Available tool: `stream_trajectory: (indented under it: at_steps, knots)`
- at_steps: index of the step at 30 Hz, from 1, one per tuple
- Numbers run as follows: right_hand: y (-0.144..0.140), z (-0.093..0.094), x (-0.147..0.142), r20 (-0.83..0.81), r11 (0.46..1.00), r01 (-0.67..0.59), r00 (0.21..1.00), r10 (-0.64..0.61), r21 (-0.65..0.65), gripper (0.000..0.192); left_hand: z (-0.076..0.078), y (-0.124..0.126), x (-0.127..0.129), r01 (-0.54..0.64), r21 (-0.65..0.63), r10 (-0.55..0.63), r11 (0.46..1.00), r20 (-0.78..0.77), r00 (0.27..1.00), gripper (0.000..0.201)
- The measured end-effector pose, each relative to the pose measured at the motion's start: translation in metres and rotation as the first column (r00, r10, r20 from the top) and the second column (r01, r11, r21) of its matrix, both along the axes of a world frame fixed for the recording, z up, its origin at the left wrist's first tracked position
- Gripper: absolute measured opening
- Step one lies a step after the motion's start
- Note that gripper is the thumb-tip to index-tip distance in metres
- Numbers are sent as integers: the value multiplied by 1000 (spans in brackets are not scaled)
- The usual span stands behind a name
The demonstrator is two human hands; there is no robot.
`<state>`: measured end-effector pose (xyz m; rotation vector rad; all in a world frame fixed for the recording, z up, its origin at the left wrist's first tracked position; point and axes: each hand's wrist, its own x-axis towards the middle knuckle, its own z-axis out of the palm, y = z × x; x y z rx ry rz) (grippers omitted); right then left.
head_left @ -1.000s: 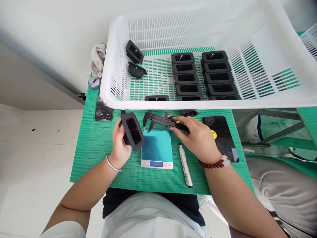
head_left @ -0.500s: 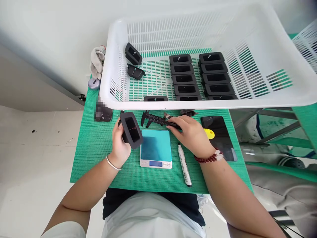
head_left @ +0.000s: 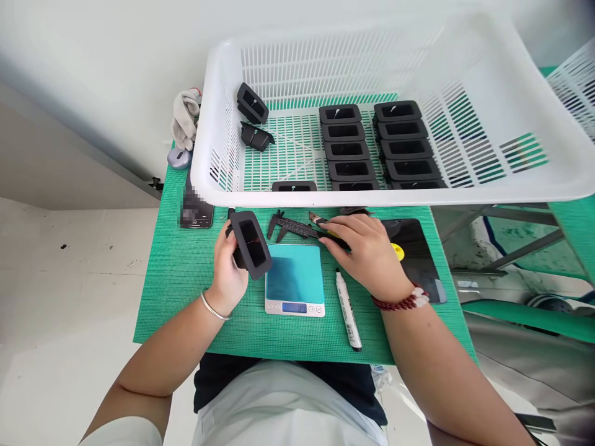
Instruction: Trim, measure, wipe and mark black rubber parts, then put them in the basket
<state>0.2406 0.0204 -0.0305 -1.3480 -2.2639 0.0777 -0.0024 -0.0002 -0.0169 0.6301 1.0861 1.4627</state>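
Note:
My left hand (head_left: 231, 272) grips a black plastic housing (head_left: 238, 255) with a rectangular recess, tilted above the left edge of a digital scale (head_left: 294, 272). Curled over the yellow handle of a knife (head_left: 333, 236) are the fingers of my right hand (head_left: 367, 251); the knife's narrow tip points left and most of its handle is hidden. Black calipers (head_left: 290, 227) lie behind the scale, their right end under my right thumb. A white marker (head_left: 348, 310) rests to the right of the scale.
A white basket (head_left: 325, 198) with several black housings (head_left: 348, 150) stands at the back. Left are a phone (head_left: 198, 214), a grey mouse (head_left: 179, 158) and a glove (head_left: 185, 118). A dark tablet-like device (head_left: 413, 248) lies right, on the green mat (head_left: 186, 331).
My right hand has slid slightly right along the calipers, and more yellow shows between its fingers. The view has shifted a little. My left hand still holds the housing.

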Motion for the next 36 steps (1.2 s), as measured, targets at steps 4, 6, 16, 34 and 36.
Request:
stream_trajectory:
  at_steps: [4, 6, 16, 34, 36]
  knots:
    - [-11, 8, 11, -116, 986, 86, 991, -69, 143, 9, 2, -1, 0, 79, 2, -79, 997, 34, 996, 33]
    - [-17, 11, 18, -146, 961, 164, 980, -133, 224, 11, 4, -2, 0, 146, 5, -146, 989, 43, 988, 35]
    - [5, -5, 16, -131, 853, 510, 858, -496, 107, 27, 10, -4, 5, 351, 56, -355, 935, 83, 931, 39]
    - [-19, 20, -5, -545, 912, 271, 735, -403, -309, 13, -1, -3, 8, 361, -26, -355, 932, 121, 927, 45]
    - [-24, 26, -16, -697, 870, 60, 574, -431, -489, 18, -2, -4, 9, 383, -36, -377, 923, 110, 920, 47]
